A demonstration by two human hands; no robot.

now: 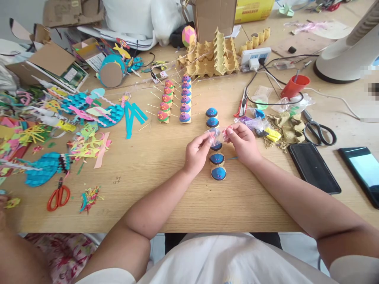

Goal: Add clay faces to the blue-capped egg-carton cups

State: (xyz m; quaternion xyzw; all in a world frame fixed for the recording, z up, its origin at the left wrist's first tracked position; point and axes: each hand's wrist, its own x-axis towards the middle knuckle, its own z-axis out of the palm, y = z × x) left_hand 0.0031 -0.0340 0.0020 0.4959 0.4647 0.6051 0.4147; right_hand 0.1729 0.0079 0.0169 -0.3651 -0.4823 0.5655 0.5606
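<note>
Above a row of blue clay domes (218,173) set on egg-carton cups, my two hands are held close together. My left hand (196,154) pinches a small clear plastic bag (216,136) between thumb and fingers. Between the fingertips of my right hand (245,144) is a small pinkish-red lump (226,133), perhaps clay; whether the bag also wraps it I cannot tell. The blue domes have small face-like marks and dark rims, and the bag and hands partly hide those in the middle. Farther back stand a purple-and-blue row (185,107) and a red-and-green row (164,106) with pins sticking out.
To the right lie a box cutter (242,103), clay packets (272,134), torn egg carton (286,128), black scissors (318,131), two phones (314,167) and a red cup (295,86). Paper crafts (47,167) and orange-handled scissors (58,196) lie left, near another person's arm (17,248).
</note>
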